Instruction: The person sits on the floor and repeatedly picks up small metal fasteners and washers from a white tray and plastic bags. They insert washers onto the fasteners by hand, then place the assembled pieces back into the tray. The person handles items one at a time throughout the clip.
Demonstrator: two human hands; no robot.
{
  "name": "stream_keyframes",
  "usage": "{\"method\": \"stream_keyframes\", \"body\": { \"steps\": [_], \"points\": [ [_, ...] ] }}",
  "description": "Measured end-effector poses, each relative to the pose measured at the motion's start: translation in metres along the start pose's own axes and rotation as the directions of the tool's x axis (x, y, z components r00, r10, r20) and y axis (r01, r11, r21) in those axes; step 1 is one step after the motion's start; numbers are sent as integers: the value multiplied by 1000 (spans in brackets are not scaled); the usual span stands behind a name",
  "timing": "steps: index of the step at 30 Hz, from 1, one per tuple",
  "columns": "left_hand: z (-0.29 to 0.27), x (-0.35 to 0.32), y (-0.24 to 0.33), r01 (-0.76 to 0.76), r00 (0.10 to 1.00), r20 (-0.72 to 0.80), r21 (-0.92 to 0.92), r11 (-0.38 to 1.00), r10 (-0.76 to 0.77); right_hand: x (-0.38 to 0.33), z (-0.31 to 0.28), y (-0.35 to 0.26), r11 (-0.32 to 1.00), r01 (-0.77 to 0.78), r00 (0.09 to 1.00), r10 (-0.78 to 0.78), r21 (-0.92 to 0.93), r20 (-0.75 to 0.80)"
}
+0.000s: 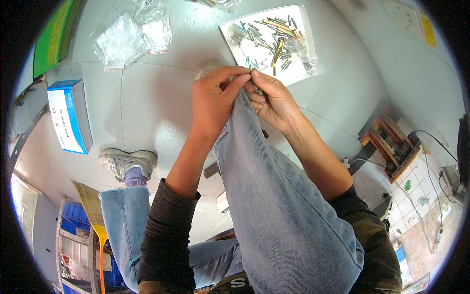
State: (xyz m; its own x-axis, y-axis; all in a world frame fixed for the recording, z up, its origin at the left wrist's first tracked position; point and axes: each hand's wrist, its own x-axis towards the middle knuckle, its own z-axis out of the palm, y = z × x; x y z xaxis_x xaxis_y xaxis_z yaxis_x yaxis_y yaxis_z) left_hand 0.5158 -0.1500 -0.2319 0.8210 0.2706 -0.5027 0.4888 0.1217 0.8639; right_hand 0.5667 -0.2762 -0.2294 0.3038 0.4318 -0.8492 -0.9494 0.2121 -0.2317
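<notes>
My left hand [214, 98] and my right hand [275, 100] meet just above my raised knee, at the near edge of a white tray [293, 77]. Thumbs and forefingers of both hands are pinched together at the same spot. Whatever sits between the fingertips is too small and too hidden to name. In the tray lie several short dark metal pins [254, 34], several brass-coloured strips [277, 50] and some small silvery screw-like pieces [253, 63]. A clear zip bag [306, 61] rests over the tray's right side.
Clear plastic zip bags [120, 41] lie on the grey floor at the far left. A blue and white box [68, 117] stands left, near my shoe [128, 161]. A broom [90, 206] leans beside a shelf at lower left. At right are a wooden rack [389, 142] and loose cables.
</notes>
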Motion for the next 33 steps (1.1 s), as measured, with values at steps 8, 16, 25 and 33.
{"method": "stream_keyframes", "body": {
  "steps": [8, 16, 25, 33],
  "points": [
    [3, 6, -5, -102, 995, 22, 97, 990, 100, 7, -20, -1, 999, 49, 992, -47, -9, 121],
    [-2, 12, -14, 32, 999, 4, 176, 984, -34, 52, -82, -26, 454, 129, 745, -631, -881, -216],
    [-10, 12, -17, 66, 998, -14, 214, 975, -64, 94, -108, -41, -338, -31, 567, -780, -941, 262],
    [-10, 12, -19, 44, 999, -22, 215, 976, -40, 95, -107, -42, -467, -138, 606, -738, -873, 298]
  ]
}}
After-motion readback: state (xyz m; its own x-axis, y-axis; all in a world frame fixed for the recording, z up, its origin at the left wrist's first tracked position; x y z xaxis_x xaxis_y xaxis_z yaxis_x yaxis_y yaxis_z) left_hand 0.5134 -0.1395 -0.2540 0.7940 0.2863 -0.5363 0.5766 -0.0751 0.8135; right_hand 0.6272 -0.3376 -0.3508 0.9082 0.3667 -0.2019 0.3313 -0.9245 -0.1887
